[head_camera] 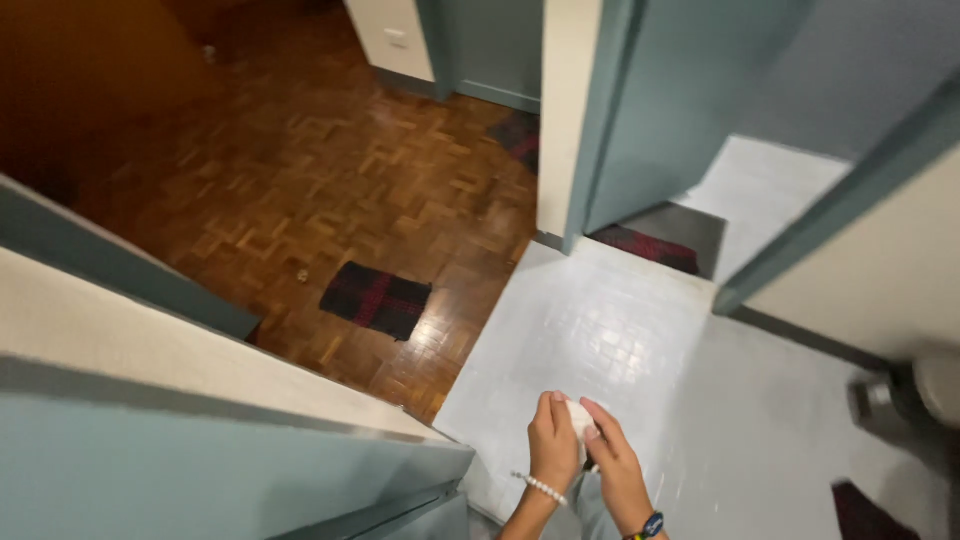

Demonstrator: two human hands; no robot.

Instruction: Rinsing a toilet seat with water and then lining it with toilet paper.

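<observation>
Low in the view, a small white object sat pinched between both hands, held over the pale tiled floor; what it was could not be told. The left hand curled around its left side, fingers closed on it, a bead bracelet at that wrist. The right hand pressed against its right side, fingers folded over it, a dark blue band at the wrist. The two hands touched each other around the object.

Beyond the tiles lay a parquet floor, with a dark red checked mat just at the edge where wood met tile. A second such mat lay in a doorway past a grey-green door. Another mat showed at the lower right, near a grey rounded fixture by the wall. A grey-green ledge filled the lower left.
</observation>
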